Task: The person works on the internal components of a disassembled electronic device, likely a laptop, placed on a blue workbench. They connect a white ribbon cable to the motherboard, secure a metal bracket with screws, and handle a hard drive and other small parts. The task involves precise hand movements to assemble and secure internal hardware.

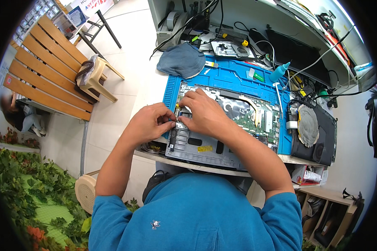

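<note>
So the opened laptop [226, 125] sat on the blue repair mat [234, 75], motherboard showing. Both hands met over the laptop's left edge: left hand [148, 123] was pinching some tiny part, too small to tell what, and the right hand [203, 113] pressed fingertips down right next to it. A grey cloth [181, 60] lay just behind the laptop, and a teal bottle [279, 72] stood behind its right corner.

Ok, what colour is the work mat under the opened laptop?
Blue: the work mat shows best in the head view, under the opened laptop.
</note>
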Demonstrator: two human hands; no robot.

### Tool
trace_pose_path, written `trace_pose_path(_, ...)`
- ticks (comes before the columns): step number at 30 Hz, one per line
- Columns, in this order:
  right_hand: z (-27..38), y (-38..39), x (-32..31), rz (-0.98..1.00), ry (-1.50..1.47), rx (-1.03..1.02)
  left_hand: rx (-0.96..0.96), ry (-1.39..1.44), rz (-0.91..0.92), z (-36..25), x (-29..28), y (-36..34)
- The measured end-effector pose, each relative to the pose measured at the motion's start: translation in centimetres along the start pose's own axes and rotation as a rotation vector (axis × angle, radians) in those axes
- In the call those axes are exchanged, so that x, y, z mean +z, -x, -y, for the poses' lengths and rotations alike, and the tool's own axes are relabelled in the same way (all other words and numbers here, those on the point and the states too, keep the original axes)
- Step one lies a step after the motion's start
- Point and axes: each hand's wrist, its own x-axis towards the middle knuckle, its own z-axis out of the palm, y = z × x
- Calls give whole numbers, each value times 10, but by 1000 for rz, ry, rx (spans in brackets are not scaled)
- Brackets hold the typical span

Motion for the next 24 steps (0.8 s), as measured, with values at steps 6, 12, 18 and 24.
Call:
trace_pose_path(6, 1, 2, 2, -8, 47, 13, -44, -11, 88, 1, 0, -1)
trace_pose_path(12, -1, 2, 4, 2, 75, 12, -51, -67, 287, -3, -18, -15)
trace_pose_path(18, -3, 2, 9, 18, 87, -7, -144, 87, 244, 8, -21, -23)
trace_pose_path(24, -5, 4, 12, -32, 65, -43, -154, 127, 87, 4, -11, -13)
